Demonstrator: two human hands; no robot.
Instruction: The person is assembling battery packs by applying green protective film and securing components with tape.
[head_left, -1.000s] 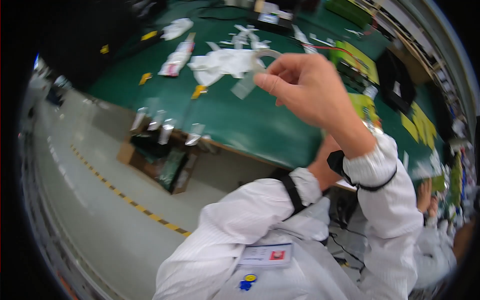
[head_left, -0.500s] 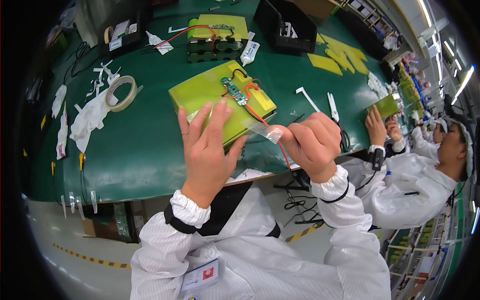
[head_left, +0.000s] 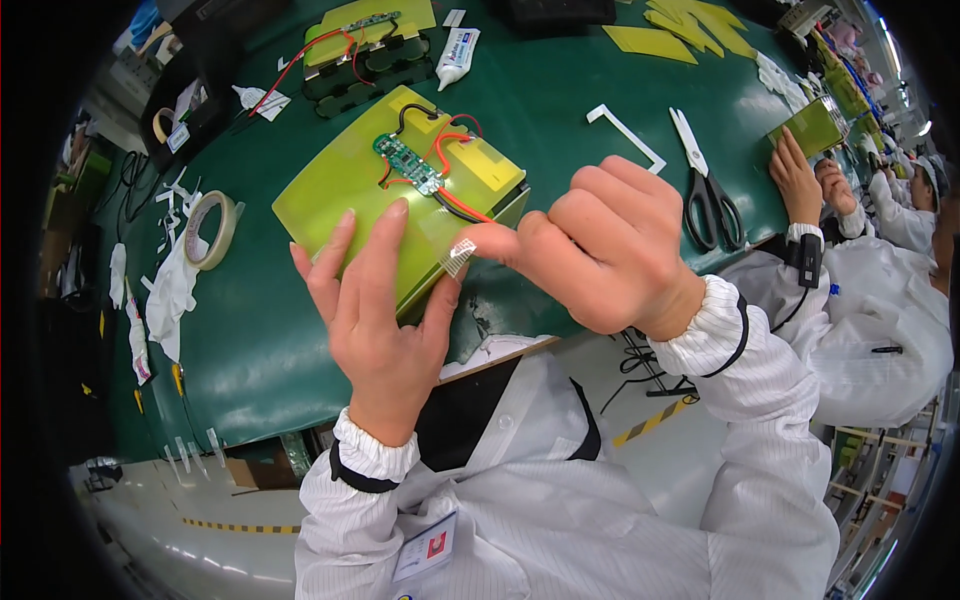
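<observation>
A yellow-green battery pack lies on the bench, with a small green circuit board and red and black wires on top. My left hand steadies it, fingers spread over the top panel and thumb at the near side. My right hand is closed with its thumb extended. That thumb presses a short strip of clear tape at the pack's near edge, beside the wires. The curled fingers hide whatever is inside the fist.
Scissors and a white angled strip lie to the right. Behind are a second battery pack, a glue tube and yellow sheets. A tape roll lies left. A co-worker's hand holds another pack.
My right thumb has moved left to the pack's edge, and less of the clear tape shows. The view has shifted, while my left hand stays on the pack.
</observation>
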